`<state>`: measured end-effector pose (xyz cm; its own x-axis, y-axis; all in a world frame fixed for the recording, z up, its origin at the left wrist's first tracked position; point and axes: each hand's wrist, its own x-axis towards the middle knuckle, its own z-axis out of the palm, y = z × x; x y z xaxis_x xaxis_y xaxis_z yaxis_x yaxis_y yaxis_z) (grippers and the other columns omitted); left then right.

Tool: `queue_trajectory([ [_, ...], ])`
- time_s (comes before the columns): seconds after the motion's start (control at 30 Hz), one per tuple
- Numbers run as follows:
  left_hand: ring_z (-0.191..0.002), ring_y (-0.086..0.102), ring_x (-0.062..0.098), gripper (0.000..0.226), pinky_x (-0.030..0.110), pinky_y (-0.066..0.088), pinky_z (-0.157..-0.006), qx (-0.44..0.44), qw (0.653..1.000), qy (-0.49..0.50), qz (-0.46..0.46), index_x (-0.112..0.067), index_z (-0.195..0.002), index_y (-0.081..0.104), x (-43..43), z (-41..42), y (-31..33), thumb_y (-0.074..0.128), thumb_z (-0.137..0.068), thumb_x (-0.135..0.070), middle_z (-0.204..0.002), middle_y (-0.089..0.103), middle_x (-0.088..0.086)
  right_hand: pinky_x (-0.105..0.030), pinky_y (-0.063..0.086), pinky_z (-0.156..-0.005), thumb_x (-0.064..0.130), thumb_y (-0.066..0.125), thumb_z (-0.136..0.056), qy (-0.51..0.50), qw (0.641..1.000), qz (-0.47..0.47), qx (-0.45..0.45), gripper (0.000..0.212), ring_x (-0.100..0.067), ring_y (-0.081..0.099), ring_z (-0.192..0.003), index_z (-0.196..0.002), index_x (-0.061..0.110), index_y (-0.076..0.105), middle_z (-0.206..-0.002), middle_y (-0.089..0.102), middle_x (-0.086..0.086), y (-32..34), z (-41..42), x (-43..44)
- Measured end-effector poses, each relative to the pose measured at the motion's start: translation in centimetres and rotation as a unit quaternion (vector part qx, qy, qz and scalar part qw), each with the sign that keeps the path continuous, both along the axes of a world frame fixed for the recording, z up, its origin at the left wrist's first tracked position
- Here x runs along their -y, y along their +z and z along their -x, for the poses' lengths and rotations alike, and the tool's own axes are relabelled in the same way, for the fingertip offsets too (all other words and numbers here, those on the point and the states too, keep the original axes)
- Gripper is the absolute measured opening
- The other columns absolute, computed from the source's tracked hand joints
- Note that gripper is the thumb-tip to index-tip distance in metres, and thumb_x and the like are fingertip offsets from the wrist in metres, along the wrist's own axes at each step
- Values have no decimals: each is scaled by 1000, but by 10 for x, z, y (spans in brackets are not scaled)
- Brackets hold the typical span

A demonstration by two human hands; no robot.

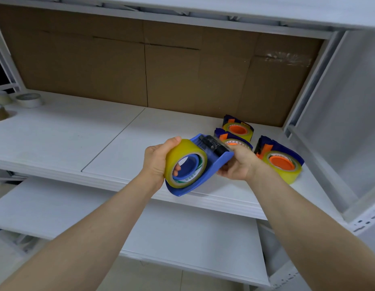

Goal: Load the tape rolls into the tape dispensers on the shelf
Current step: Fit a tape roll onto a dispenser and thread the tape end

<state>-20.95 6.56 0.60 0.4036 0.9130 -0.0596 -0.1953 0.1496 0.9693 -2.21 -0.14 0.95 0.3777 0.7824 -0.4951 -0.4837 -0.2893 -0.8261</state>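
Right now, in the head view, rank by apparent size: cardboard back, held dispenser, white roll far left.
1. cardboard back
2. held dispenser
3. white roll
Roll sits farther off; true gap unsure.

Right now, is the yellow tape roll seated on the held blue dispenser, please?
Seated: the yellow tape roll rings the blue dispenser's hub; left hand grips it, right hand the dispenser.

Brown cardboard (98,66) is lining the back w/ a creased clear strip (287,57) top right; I'm seeing floor tiles (150,276) below.
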Motion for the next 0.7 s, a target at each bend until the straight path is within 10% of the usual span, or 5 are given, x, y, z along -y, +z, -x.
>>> queue_trajectory([
  [0.2,-30,46,16,38,20,42,-38,15,1000,1,-16,-6,-57,57,3,-4,5,62,-85,-31,-35,49,5,-50,55,-79,27,48,-93,15,981,-89,-174,33,-31,69,-85,-115,11,66,-102,71,-13,-2,16,-4],
  [0.7,-30,47,15,39,19,43,-37,3,1000,-9,-25,-8,-55,57,4,0,5,60,-87,-31,-35,50,3,-43,55,-80,32,54,-89,37,986,-63,-152,29,-26,66,-88,-108,13,65,-96,70,-9,9,14,5],
])
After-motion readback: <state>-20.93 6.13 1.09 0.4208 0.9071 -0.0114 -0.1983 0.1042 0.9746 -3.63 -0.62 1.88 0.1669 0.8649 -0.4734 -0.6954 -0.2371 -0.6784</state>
